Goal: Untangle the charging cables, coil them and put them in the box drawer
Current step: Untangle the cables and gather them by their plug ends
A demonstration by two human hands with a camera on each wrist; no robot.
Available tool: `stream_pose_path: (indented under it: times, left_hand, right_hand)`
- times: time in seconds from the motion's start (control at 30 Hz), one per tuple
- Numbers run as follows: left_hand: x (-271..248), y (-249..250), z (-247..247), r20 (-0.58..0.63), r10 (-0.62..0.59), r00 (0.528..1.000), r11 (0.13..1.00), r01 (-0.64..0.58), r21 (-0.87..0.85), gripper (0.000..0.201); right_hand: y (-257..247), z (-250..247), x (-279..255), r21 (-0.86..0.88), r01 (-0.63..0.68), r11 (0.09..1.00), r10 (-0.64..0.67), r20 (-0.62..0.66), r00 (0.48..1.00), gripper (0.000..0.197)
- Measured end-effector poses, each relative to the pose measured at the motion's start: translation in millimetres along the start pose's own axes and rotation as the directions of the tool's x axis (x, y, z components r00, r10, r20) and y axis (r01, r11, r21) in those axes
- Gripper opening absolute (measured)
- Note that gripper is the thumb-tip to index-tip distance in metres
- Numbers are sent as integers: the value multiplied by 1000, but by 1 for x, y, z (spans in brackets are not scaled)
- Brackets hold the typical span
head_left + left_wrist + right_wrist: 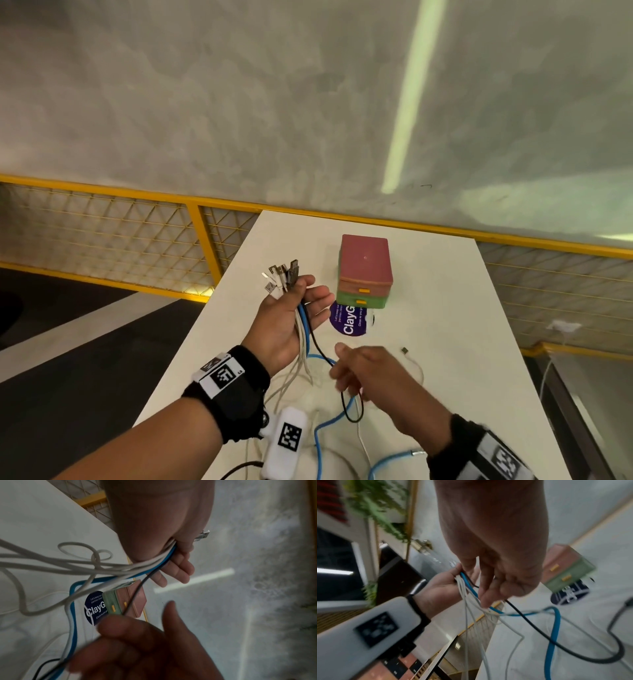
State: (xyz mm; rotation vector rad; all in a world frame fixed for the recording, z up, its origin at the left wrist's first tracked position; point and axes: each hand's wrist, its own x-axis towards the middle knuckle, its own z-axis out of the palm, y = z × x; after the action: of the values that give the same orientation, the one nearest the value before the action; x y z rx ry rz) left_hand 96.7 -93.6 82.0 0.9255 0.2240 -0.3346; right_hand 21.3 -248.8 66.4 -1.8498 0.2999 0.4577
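My left hand (301, 305) is raised over the white table (462, 342) and grips a bundle of charging cables (303, 329): several white, one blue, one black. Their USB plugs (281, 275) stick out above its fingers. The cables hang down to the table in loose tangles. My right hand (363, 373) hovers just below with relaxed fingers that touch the hanging strands (481, 609); the black cable (352, 414) runs under it. The box (364, 270), pink over green with orange handles, stands behind with both drawers closed.
A purple round sticker (349, 323) lies in front of the box. One loose white cable with a small plug (405, 350) lies to the right. A blue cable (320, 435) curls near the front edge. A yellow railing (202, 236) borders the table's left and far sides.
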Motion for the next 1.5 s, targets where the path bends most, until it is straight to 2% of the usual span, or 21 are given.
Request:
stream_pose_path:
  times: [0.07, 0.1, 0.2, 0.3, 0.4, 0.5, 0.57, 0.6, 0.63, 0.67, 0.73, 0.77, 0.8, 0.87, 1.0, 1.1, 1.2, 1.3, 1.33, 1.4, 1.5]
  left_hand:
    - [-6, -5, 5, 31, -24, 999, 999, 24, 21, 24]
    - [-10, -8, 8, 48, -42, 998, 998, 40, 41, 25]
    - [-24, -17, 8, 73, -104, 992, 986, 93, 138, 28]
    - [-36, -29, -9, 86, -231, 969, 914, 186, 361, 28]
    - [-53, -42, -46, 99, -440, 892, 711, 280, 645, 29]
    - [-74, -38, -75, 103, -660, 744, 401, 233, 886, 27]
    - [-83, -23, -79, 80, -752, 655, 264, 188, 946, 24]
    - [-85, -15, -75, 103, -769, 631, 279, 187, 942, 23]
    - [-86, -9, -68, 148, -756, 638, 345, 196, 918, 21]
    - [-84, -5, -60, 192, -698, 690, 448, 212, 868, 21]
    - [-72, -7, -40, 189, -456, 870, 669, 194, 718, 20]
    - [-63, -10, -31, 145, -298, 944, 740, 132, 660, 19]
    - [-55, -13, -21, 107, -155, 982, 776, 54, 629, 17]
    - [-44, -25, -4, 86, -14, 996, 790, -42, 611, 8]
    - [-38, -53, 1, 90, -88, 992, 843, 26, 537, 13]
    - [-36, -58, -6, 125, -65, 990, 828, -17, 560, 13]
    - [-35, -54, -19, 156, -126, 980, 702, -23, 712, 12]
    - [-34, -52, -42, 151, -340, 928, 353, -23, 935, 12]
    - [-36, -51, -49, 146, -420, 896, 230, -50, 972, 13]
    - [-39, -50, -61, 155, -551, 820, 62, -145, 987, 18]
    - [-46, -49, -68, 110, -687, 718, 52, -102, 993, 23]
  right_hand:
    - [3, 6, 7, 190, -197, 962, 155, 215, 964, 54]
    - [4, 7, 12, 291, -265, 919, 192, 257, 947, 53]
    - [4, 0, 33, 599, -344, 724, 239, 249, 938, 37]
    - [-4, -14, 49, 812, -282, 511, 225, 191, 956, 22]
    - [-14, -33, 55, 907, -176, 382, 240, 86, 967, 25]
    - [-14, -49, 58, 945, -96, 314, 288, 2, 958, 30]
    - [-5, -51, 58, 925, -88, 368, 314, -34, 949, 28]
    - [2, -49, 58, 909, -96, 405, 318, -41, 947, 27]
    - [8, -45, 58, 889, -111, 443, 313, -38, 949, 27]
    - [12, -40, 56, 865, -132, 485, 302, -24, 953, 26]
    - [17, -29, 52, 803, -182, 567, 265, 30, 964, 24]
    - [18, -22, 50, 765, -205, 611, 243, 65, 968, 23]
    - [18, -15, 46, 724, -223, 653, 222, 99, 970, 24]
    - [13, 0, 40, 662, -243, 709, 172, 172, 970, 35]
    - [3, 12, 30, 638, -292, 712, 109, 311, 944, 56]
    - [10, 8, 35, 631, -300, 715, 122, 310, 943, 63]
    - [20, -5, 48, 616, -308, 725, 186, 256, 949, 58]
    - [52, -41, 74, 511, -163, 844, 264, -131, 956, 45]
    - [68, -55, 83, 394, -140, 908, 263, -278, 924, 42]
    - [105, -82, 95, 61, -265, 962, 262, -460, 848, 48]
    - [154, -101, 99, -187, -477, 859, 326, -518, 790, 60]
